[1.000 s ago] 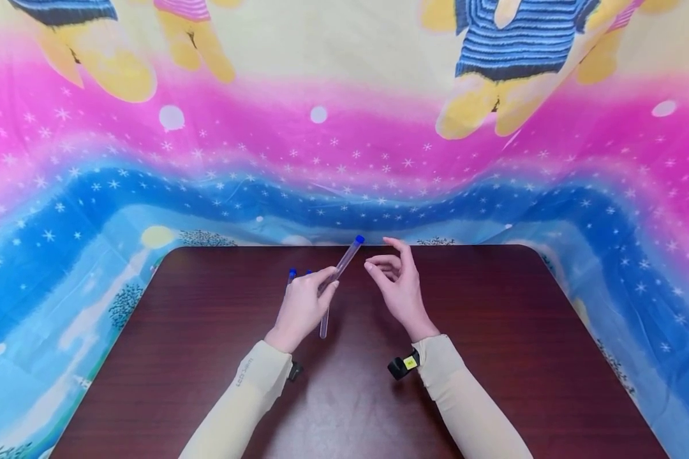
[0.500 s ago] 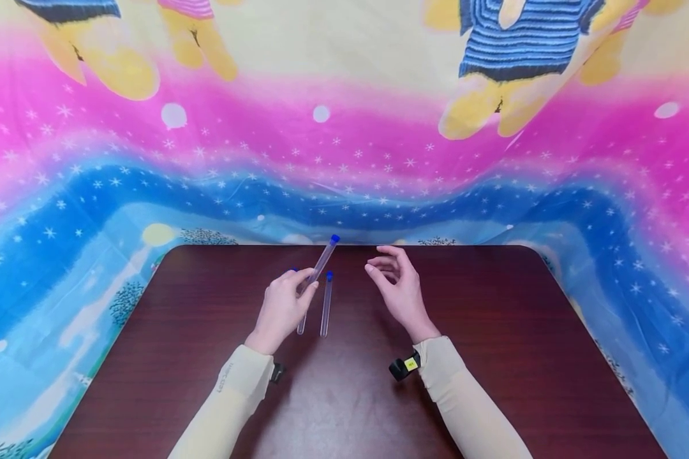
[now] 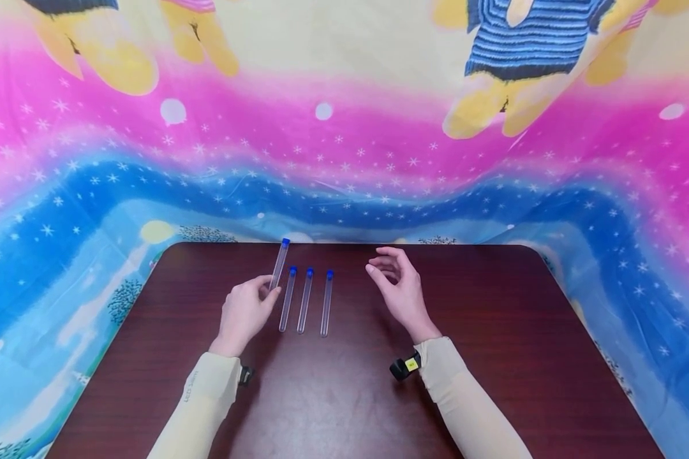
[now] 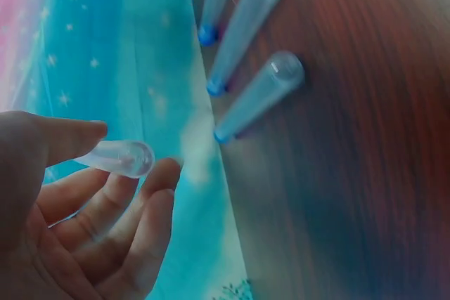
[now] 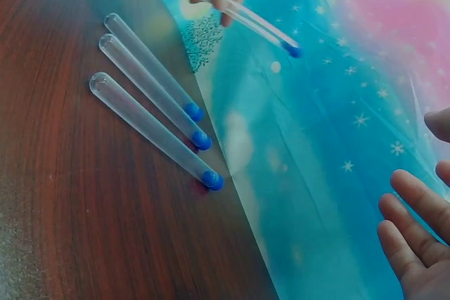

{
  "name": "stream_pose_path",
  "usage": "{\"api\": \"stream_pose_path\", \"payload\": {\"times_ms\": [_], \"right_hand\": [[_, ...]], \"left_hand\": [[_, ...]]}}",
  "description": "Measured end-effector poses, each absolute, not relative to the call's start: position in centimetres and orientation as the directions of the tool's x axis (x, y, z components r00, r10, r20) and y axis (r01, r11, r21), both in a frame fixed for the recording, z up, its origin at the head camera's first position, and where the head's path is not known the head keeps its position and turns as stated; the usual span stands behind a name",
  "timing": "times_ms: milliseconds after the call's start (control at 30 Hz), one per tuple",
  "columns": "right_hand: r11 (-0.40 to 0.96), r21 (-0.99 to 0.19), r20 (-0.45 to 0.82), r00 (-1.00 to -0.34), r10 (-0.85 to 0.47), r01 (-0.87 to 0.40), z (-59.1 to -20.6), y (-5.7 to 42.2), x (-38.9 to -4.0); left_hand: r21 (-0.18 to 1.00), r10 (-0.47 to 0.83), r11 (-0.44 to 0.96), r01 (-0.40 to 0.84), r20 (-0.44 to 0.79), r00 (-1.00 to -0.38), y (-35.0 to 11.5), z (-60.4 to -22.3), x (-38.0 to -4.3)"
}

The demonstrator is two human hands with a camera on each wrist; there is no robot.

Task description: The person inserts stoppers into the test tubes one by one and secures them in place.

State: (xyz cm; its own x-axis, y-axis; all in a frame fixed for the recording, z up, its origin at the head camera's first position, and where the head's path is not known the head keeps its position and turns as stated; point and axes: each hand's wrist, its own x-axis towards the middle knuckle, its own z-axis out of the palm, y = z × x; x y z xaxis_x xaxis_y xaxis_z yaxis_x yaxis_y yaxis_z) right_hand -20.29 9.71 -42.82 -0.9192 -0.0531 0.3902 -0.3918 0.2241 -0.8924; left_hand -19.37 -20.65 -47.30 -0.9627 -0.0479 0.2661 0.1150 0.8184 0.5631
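Observation:
My left hand point(image 3: 244, 317) pinches a clear test tube point(image 3: 280, 261) with a blue cap between thumb and fingers. The tube leans, cap end up and away, and its rounded bottom point(image 4: 133, 159) shows in the left wrist view. To the right of that hand, three similar capped tubes lie side by side on the table: a left one point(image 3: 288, 303), a middle one point(image 3: 305, 305) and a right one point(image 3: 326, 307). Their caps point to the far edge. Apart from them on the right, my right hand point(image 3: 400, 293) hovers with relaxed, slightly bent fingers point(image 5: 411, 233) and holds nothing.
The dark reddish-brown wooden table point(image 3: 344, 395) has rounded far corners. A colourful printed cloth point(image 3: 344, 153) hangs behind it and along both sides. A black wrist device point(image 3: 403, 368) sits below the right hand.
My left hand has moved left with the held tube, leaving the three lying tubes in plain sight. The right hand lowered its index finger slightly and otherwise stays in place.

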Motion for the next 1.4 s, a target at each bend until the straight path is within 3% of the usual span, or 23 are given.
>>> {"api": "stream_pose_path", "payload": {"times_ms": [367,600,700,800,1167,1400], "right_hand": [[0.233,-0.891,0.393,-0.919,-0.031,-0.389,-43.2,10.4,-20.0],[0.291,-0.866,0.416,-0.909,-0.034,-0.407,-46.0,11.8,-22.1],[0.296,-0.855,0.435,-0.9,-0.036,-0.425,-44.6,11.5,-21.6],[0.277,-0.855,0.448,-0.893,-0.028,-0.438,-43.6,11.3,-21.4],[0.337,-0.845,0.43,-0.902,-0.029,-0.414,-46.0,13.0,-23.5],[0.388,-0.83,0.42,-0.907,-0.036,-0.4,-45.1,13.8,-23.9]], "left_hand": [[0.543,-0.101,0.839,-0.035,0.092,-0.991,-22.7,-48.3,-19.2],[0.5,-0.094,0.86,-0.1,-0.039,-0.995,-22.8,-48.7,-19.4],[0.472,-0.094,0.875,-0.113,-0.064,-0.993,-22.8,-49.2,-19.4],[0.452,-0.102,0.883,-0.126,-0.075,-0.992,-22.7,-49.5,-19.5],[0.387,-0.135,0.906,-0.17,-0.115,-0.984,-22.6,-49.9,-19.6],[0.416,-0.123,0.903,-0.108,0.009,-0.992,-22.2,-47.4,-20.8]]}}
